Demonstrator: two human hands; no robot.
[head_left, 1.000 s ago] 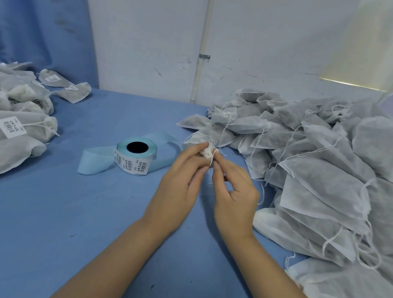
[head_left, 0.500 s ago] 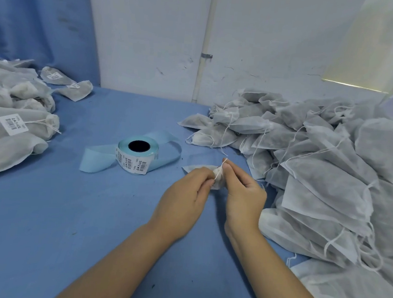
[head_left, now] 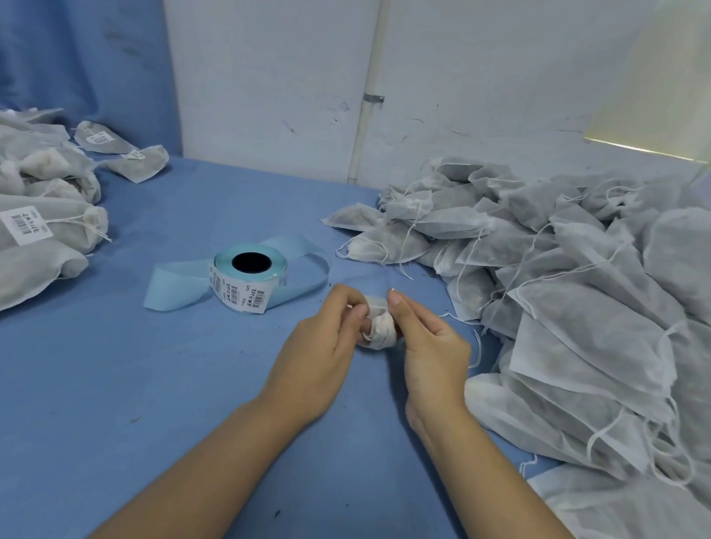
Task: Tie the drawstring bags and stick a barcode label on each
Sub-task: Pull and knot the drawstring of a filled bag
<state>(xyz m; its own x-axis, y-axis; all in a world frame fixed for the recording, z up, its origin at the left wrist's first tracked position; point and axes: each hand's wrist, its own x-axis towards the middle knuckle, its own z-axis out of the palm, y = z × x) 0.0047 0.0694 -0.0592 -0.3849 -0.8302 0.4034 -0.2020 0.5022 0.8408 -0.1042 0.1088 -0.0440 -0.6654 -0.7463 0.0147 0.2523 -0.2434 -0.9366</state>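
On the blue table (head_left: 74, 416), a drawstring bag (head_left: 379, 332) is being pinched at centre by the left grip (head_left: 321, 346) and right grip (head_left: 430, 353), both grasping its bunched neck. Open cloth is being shown toward the near edge. Room is being narrowed by the bag pile (head_left: 599, 312) crowding the right; the label roll (head_left: 250, 275) and labelled bags (head_left: 27, 215) are lying left.
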